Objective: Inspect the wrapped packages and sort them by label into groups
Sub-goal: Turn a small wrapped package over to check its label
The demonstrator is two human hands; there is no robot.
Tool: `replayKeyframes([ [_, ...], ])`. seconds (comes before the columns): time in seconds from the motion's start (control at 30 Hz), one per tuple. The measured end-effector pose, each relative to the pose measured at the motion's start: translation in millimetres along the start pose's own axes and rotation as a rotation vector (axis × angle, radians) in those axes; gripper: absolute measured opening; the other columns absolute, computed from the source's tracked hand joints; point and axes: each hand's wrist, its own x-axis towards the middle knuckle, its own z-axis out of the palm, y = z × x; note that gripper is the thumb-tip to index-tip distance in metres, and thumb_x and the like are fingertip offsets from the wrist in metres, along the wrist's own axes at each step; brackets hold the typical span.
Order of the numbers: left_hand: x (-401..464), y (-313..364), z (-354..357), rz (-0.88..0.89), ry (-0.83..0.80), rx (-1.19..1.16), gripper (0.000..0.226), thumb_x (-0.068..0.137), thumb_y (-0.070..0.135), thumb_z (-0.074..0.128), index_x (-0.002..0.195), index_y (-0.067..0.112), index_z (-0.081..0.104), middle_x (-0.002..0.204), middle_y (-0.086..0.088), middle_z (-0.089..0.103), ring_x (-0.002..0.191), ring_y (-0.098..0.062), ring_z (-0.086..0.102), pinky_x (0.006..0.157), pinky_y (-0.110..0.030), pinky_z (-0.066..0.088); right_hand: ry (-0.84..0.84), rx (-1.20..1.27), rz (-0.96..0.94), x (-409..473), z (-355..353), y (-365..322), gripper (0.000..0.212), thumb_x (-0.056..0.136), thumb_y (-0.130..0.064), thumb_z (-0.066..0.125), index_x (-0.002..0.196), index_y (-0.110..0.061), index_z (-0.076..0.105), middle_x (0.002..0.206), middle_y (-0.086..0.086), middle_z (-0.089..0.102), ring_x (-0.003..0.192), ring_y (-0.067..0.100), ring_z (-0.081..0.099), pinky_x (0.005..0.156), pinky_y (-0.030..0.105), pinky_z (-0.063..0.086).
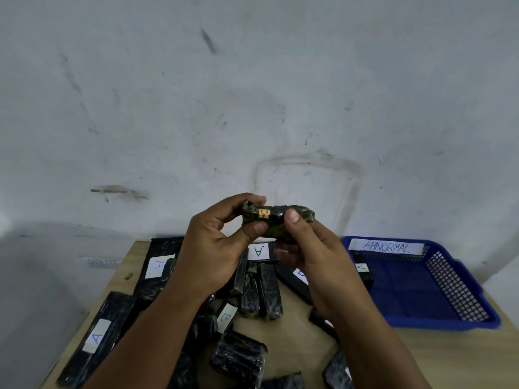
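The small package held up in front of the wall is wrapped in dark, glossy film with a greenish, mottled cast, and bears a little patch of yellow and red on its upper face. The packages on the table are black with pale, marbled streaks of glare, several carrying white labels lettered in blue, among them an A and a B. The table is light tan wood grain. The basket is bright blue mesh, its white tag lettered ABNORMAL in dark ink. The wall is off-white, scuffed with grey smudges.
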Motion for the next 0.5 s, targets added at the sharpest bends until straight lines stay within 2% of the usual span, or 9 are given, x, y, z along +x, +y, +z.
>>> replayKeyframes([
  [0.07, -1.7, 3.9, 1.3, -0.109, -0.057, -0.022, 0.042, 0.079, 0.053, 0.072, 0.120, 0.044, 0.069, 0.118, 0.024, 0.072, 0.119, 0.005, 0.061, 0.103, -0.030, 0.046, 0.047, 0.008, -0.076, 0.3, 2.2, -1.7, 0.036, 0.086, -0.063, 0.071, 0.104, -0.034, 0.080, 0.101, -0.008, 0.078, 0.099, 0.008, 0.069, 0.107, 0.054, 0.052],
  [0.1, -2.5, 6.7, 2.1, -0.186, -0.076, -0.057, 0.042, 0.077, 0.064, 0.067, 0.116, 0.049, 0.070, 0.116, 0.027, 0.072, 0.117, 0.009, 0.061, 0.101, -0.027, 0.044, 0.057, 0.003, -0.105, 0.3, 2.1, -0.8, 0.030, 0.088, -0.058, 0.072, 0.103, -0.033, 0.080, 0.097, -0.009, 0.077, 0.096, 0.006, 0.068, 0.107, 0.052, 0.052],
  [0.17, -2.5, 9.8, 3.6, -0.329, -0.084, -0.168, 0.042, 0.070, 0.072, 0.057, 0.101, 0.049, 0.076, 0.110, 0.022, 0.075, 0.111, 0.004, 0.066, 0.098, -0.028, 0.045, 0.057, -0.009, -0.124, 0.0, 1.2, 1.5, 0.024, 0.088, -0.051, 0.069, 0.103, -0.036, 0.080, 0.101, -0.009, 0.078, 0.101, 0.005, 0.070, 0.108, 0.047, 0.052],
  [0.23, -1.7, 10.7, 4.2, -0.382, -0.061, -0.272, 0.042, 0.067, 0.067, 0.059, 0.094, 0.042, 0.080, 0.106, 0.010, 0.078, 0.105, -0.007, 0.071, 0.092, -0.029, 0.048, 0.060, -0.006, -0.096, -0.8, 0.4, 3.9, 0.037, 0.082, -0.055, 0.073, 0.116, -0.040, 0.076, 0.114, -0.008, 0.077, 0.113, 0.006, 0.070, 0.109, 0.042, 0.051],
  [0.3, -0.9, 9.7, 4.7, -0.343, -0.003, -0.312, 0.048, 0.065, 0.058, 0.065, 0.101, 0.030, 0.079, 0.102, 0.006, 0.079, 0.098, -0.005, 0.073, 0.085, -0.021, 0.050, 0.050, 0.025, -0.030, -1.7, -1.0, 7.2, 0.068, 0.072, -0.066, 0.075, 0.136, -0.045, 0.064, 0.126, -0.009, 0.073, 0.121, 0.007, 0.067, 0.108, 0.039, 0.052],
  [0.33, -0.6, 8.8, 4.6, -0.316, 0.028, -0.310, 0.049, 0.067, 0.052, 0.067, 0.107, 0.026, 0.077, 0.100, 0.008, 0.079, 0.094, -0.001, 0.072, 0.081, -0.015, 0.050, 0.044, 0.040, 0.006, -2.6, -0.5, 7.4, 0.078, 0.068, -0.071, 0.074, 0.140, -0.048, 0.059, 0.126, -0.010, 0.072, 0.118, 0.007, 0.068, 0.106, 0.040, 0.054],
  [0.4, -1.5, 8.8, 4.0, -0.267, 0.053, -0.297, 0.048, 0.070, 0.040, 0.069, 0.114, 0.020, 0.073, 0.094, 0.014, 0.079, 0.089, 0.004, 0.072, 0.075, -0.009, 0.051, 0.054, 0.095, 0.083, -4.3, 0.0, 5.7, 0.078, 0.071, -0.073, 0.075, 0.141, -0.044, 0.058, 0.114, -0.004, 0.076, 0.101, 0.012, 0.070, 0.099, 0.045, 0.059],
  [0.43, -2.3, 8.4, 3.8, -0.263, 0.043, -0.277, 0.049, 0.071, 0.036, 0.070, 0.117, 0.020, 0.071, 0.095, 0.015, 0.078, 0.091, 0.004, 0.072, 0.077, -0.008, 0.051, 0.060, 0.145, 0.109, -4.4, -0.4, 5.5, 0.072, 0.077, -0.065, 0.078, 0.141, -0.038, 0.060, 0.106, 0.000, 0.078, 0.093, 0.017, 0.070, 0.096, 0.047, 0.060],
  [0.5, -2.8, 2.2, 2.4, -0.302, -0.012, -0.208, 0.060, 0.068, 0.038, 0.076, 0.127, 0.027, 0.068, 0.109, 0.016, 0.077, 0.107, 0.001, 0.069, 0.090, -0.018, 0.053, 0.084, 0.262, 0.132, -4.0, -1.1, 5.3, 0.058, 0.086, -0.040, 0.075, 0.141, -0.026, 0.060, 0.098, 0.003, 0.079, 0.083, 0.018, 0.069, 0.090, 0.044, 0.061],
])
